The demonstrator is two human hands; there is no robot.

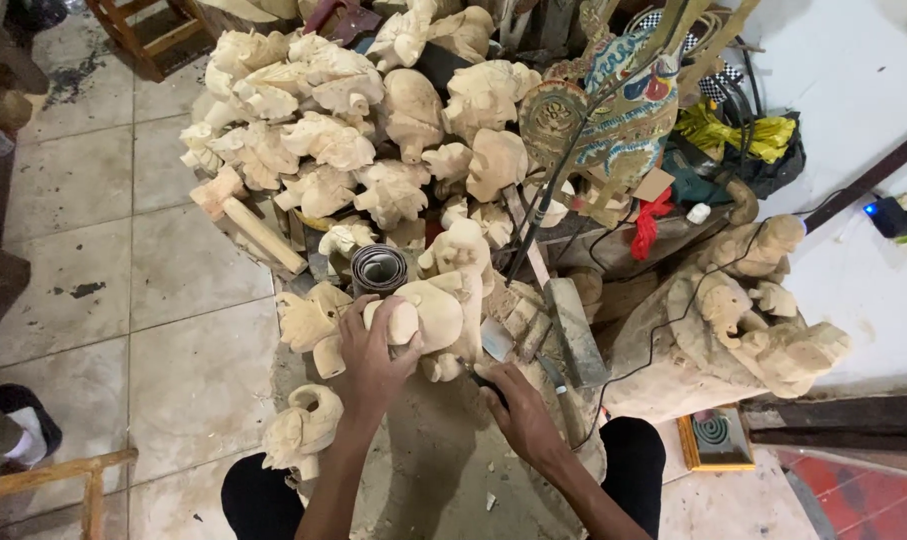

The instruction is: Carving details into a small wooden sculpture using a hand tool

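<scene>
Biggest thing in the room was the heap of pale unpainted wood carvings (333, 130), piled far and centre, w/ a painted figure in blue, red & gold (618, 110) leaning at its right edge. Right of the person sat a large rough carving (743, 330), animal-like, bare wood, nothing painted on it. Tiled floor (83, 250) ran off to the left, stained in spots; a wooden mallet (243, 215) lay at the pile's left edge & a roll of dark sandpaper-like sheet (378, 268) stood just beyond the work. The piece in hand, a small pale carving (438, 315), sat near and centre, btwn the person's knees, propped on a chip-strewn block. Left hand (373, 355) was clamped around its left side, fingers wrapped over a rounded knob. Right hand (518, 410) was closed on a dark-handled tool (493, 345), prob. a chisel or knife, the flat blade touching the carving's lower right. A whetstone-like grey bar (576, 330) lay just right of it. Judging by looks: main form already blocked out, rounded shapes clear, but surface raw, fine detail couldn't be made out. Small wood chips (488, 498) near the knees suggested cutting under way; smoothing and any paint appeared left to do.
</scene>
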